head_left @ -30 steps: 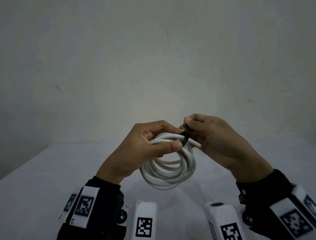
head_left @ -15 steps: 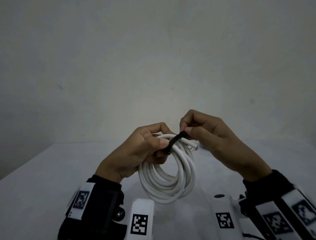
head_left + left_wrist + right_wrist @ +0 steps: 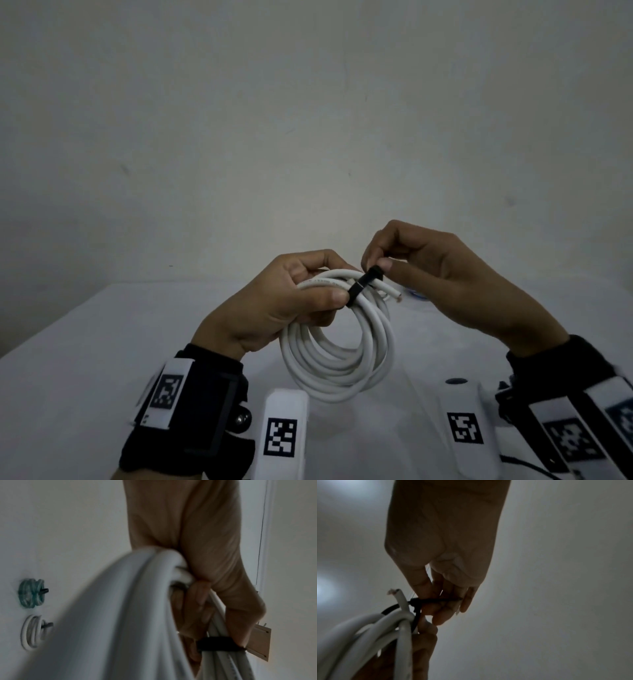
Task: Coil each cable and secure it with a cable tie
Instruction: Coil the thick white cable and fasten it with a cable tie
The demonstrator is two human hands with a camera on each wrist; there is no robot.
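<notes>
Left hand (image 3: 274, 308) grips white cable coil (image 3: 337, 356), bundling the loops; right hand (image 3: 442, 277) fingers pinch black cable tie (image 3: 364, 282) tail at 12 o'clock for tightening.

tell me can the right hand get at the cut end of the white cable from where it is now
Probably yes. The cut end pokes out bare past the tie, just beside the right hand, with nothing between. But that hand is pinching the tie's tail, so it would have to let go first.

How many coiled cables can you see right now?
3: the white cable coil held in both hands, plus a teal coil and a white coil lying tied on the table. Others may be hidden.
</notes>
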